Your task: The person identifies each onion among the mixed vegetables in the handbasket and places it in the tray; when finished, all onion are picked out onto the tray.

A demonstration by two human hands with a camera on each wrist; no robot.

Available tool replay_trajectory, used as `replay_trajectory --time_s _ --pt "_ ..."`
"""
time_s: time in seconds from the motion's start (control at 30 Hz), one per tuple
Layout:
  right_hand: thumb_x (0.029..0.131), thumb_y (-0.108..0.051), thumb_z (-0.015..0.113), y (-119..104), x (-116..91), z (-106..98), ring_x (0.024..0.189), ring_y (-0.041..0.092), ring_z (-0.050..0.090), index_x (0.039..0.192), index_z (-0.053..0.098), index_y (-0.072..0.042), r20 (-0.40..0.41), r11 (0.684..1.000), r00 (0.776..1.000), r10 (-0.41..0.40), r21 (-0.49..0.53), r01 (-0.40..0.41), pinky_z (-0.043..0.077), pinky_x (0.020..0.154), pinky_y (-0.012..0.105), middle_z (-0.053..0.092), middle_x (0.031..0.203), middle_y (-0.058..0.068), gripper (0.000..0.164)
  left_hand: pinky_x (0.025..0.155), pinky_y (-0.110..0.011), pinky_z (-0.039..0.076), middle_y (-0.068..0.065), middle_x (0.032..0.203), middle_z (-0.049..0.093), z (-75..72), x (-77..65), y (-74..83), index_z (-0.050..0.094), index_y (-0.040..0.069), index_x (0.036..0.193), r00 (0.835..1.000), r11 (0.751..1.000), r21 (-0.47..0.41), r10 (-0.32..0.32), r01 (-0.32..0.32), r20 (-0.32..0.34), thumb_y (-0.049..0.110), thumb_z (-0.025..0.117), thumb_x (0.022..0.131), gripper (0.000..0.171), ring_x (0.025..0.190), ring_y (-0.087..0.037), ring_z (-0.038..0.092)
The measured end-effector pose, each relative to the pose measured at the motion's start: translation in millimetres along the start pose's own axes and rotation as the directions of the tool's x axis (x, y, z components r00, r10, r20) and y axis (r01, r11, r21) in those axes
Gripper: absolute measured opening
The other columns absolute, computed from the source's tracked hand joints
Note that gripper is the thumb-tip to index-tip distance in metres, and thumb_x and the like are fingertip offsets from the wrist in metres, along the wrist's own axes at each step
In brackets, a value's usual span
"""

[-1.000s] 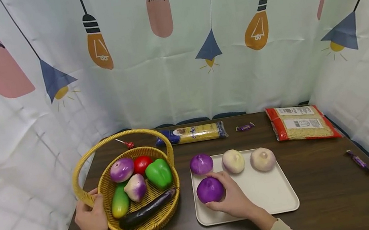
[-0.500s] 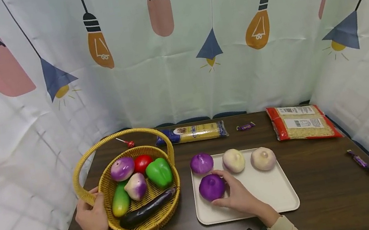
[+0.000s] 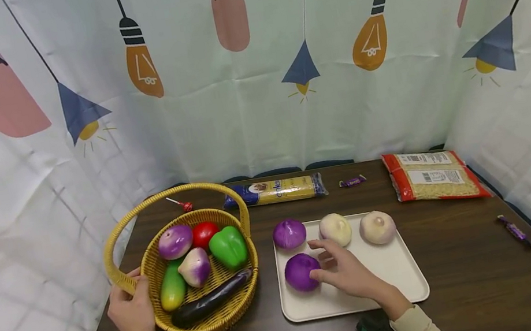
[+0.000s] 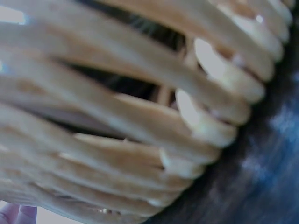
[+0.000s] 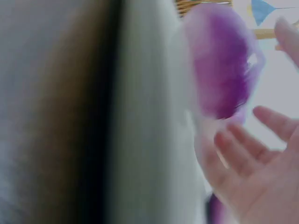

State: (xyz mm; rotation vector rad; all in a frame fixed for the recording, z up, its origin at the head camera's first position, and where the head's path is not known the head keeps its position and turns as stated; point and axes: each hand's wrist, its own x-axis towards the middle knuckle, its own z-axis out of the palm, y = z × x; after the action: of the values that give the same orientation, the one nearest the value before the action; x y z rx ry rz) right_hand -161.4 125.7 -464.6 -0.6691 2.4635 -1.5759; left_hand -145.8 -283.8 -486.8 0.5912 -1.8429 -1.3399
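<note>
In the head view my right hand (image 3: 345,272) is beside a round purple onion (image 3: 302,272) on the white tray (image 3: 372,300), thumb right at its side and fingers spread loosely. The right wrist view shows these fingers (image 5: 238,154) apart from the purple onion, blurred. A second purple onion (image 3: 290,234) and two whitish onions (image 3: 335,230) sit along the tray's back. My left hand (image 3: 132,313) grips the yellow wicker basket (image 3: 237,313) at its left side, near the handle's foot. The basket wall (image 4: 117,102) fills the left wrist view.
The basket holds an eggplant (image 3: 213,300), a green pepper (image 3: 229,249), a tomato (image 3: 204,234), a cucumber (image 3: 172,286) and purple-white vegetables (image 3: 195,268). Behind lie a pasta pack (image 3: 282,190), a lollipop (image 3: 183,204), a red-edged bag (image 3: 433,175) and wrapped candies (image 3: 515,232).
The front purple onion shifted slightly right, then a little back left. My right hand let go of it and drew right, its fingers opening. My left hand stays on the basket.
</note>
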Motion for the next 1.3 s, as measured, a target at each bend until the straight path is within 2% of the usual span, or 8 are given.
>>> replay_trajectory --time_s 0.1,0.23,0.37,0.53,0.77,0.9,1.1,1.3 --pt "0.093 -0.013 0.066 -2.6 5.8 -2.8 0.111 0.040 0.056 0.136 0.051 0.000 -0.088 1.000 0.996 -0.011 -0.029 0.009 0.048 0.092 0.052 0.052 0.134 0.018 0.047 0.069 -0.013 0.040 0.014 0.091 0.061 -0.1 0.1 -0.6 0.070 -0.004 0.100 1.000 1.000 -0.003 0.005 -0.005 -0.004 0.008 0.061 0.088 0.019 0.084 -0.002 0.053" --pt "0.092 -0.014 0.068 -6.8 20.0 5.0 0.108 0.037 0.058 0.129 0.058 -0.004 -0.151 0.990 0.979 -0.139 -0.041 0.134 0.051 0.090 0.044 0.057 0.129 0.012 0.039 0.071 -0.015 0.039 0.014 0.092 0.062 0.8 -0.2 -1.3 0.070 -0.004 0.098 1.000 1.000 0.003 0.016 -0.015 -0.012 0.010 0.062 0.089 0.018 0.085 -0.001 0.054" --pt "0.091 -0.015 0.068 -26.6 35.2 27.1 0.102 0.031 0.060 0.123 0.062 -0.008 -0.118 0.964 0.957 -0.266 -0.012 0.266 0.052 0.088 0.039 0.061 0.122 0.007 0.034 0.070 -0.016 0.039 0.014 0.092 0.063 1.9 -1.5 -1.8 0.070 -0.003 0.096 1.000 1.000 0.014 0.024 -0.024 -0.019 0.011 0.062 0.089 0.017 0.084 -0.001 0.054" --pt "0.093 -0.019 0.067 -51.6 53.3 70.7 0.106 0.022 0.060 0.124 0.062 -0.014 -0.007 0.947 0.949 -0.315 0.063 0.314 0.052 0.089 0.038 0.059 0.122 0.001 0.032 0.070 -0.015 0.040 0.015 0.090 0.061 2.5 -2.7 -1.2 0.070 -0.003 0.099 1.000 1.000 0.004 0.027 -0.027 -0.015 0.011 0.062 0.089 0.018 0.083 -0.002 0.054" --pt "0.091 -0.021 0.069 -73.0 92.1 128.9 0.120 0.023 0.057 0.136 0.054 -0.013 0.070 0.970 0.979 -0.191 0.169 0.177 0.050 0.094 0.035 0.054 0.134 0.001 0.048 0.070 -0.016 0.038 0.015 0.092 0.061 1.5 -1.9 -1.3 0.070 -0.004 0.100 1.000 1.000 -0.013 0.021 -0.021 -0.010 0.010 0.063 0.089 0.019 0.083 -0.002 0.053" --pt "0.088 -0.023 0.072 -79.6 113.6 150.4 0.123 0.017 0.054 0.142 0.050 -0.014 0.054 0.988 0.991 -0.125 0.100 0.119 0.048 0.097 0.034 0.054 0.138 -0.001 0.059 0.070 -0.015 0.039 0.015 0.093 0.059 -0.4 -1.3 -0.9 0.071 -0.002 0.101 1.000 1.000 0.004 0.020 -0.020 -0.004 0.010 0.063 0.089 0.019 0.084 -0.002 0.053" --pt "0.082 -0.027 0.077 -81.1 128.3 158.1 0.123 0.009 0.052 0.147 0.045 -0.015 0.085 0.999 0.996 -0.036 0.029 0.033 0.043 0.098 0.025 0.055 0.139 0.001 0.073 0.074 -0.016 0.038 0.012 0.097 0.062 1.3 0.3 -0.8 0.068 -0.007 0.095 1.000 1.000 -0.015 0.012 -0.012 0.016 0.009 0.062 0.088 0.018 0.088 0.000 0.053" --pt "0.078 -0.019 0.081 -79.7 133.9 160.9 0.120 0.010 0.052 0.144 0.045 -0.010 0.173 0.983 0.985 -0.005 0.181 -0.027 0.043 0.098 0.024 0.056 0.133 0.001 0.076 0.074 -0.016 0.039 0.012 0.097 0.062 0.0 1.2 -1.8 0.068 -0.008 0.098 1.000 1.000 -0.025 -0.009 0.010 0.018 0.008 0.062 0.088 0.019 0.089 0.000 0.053"
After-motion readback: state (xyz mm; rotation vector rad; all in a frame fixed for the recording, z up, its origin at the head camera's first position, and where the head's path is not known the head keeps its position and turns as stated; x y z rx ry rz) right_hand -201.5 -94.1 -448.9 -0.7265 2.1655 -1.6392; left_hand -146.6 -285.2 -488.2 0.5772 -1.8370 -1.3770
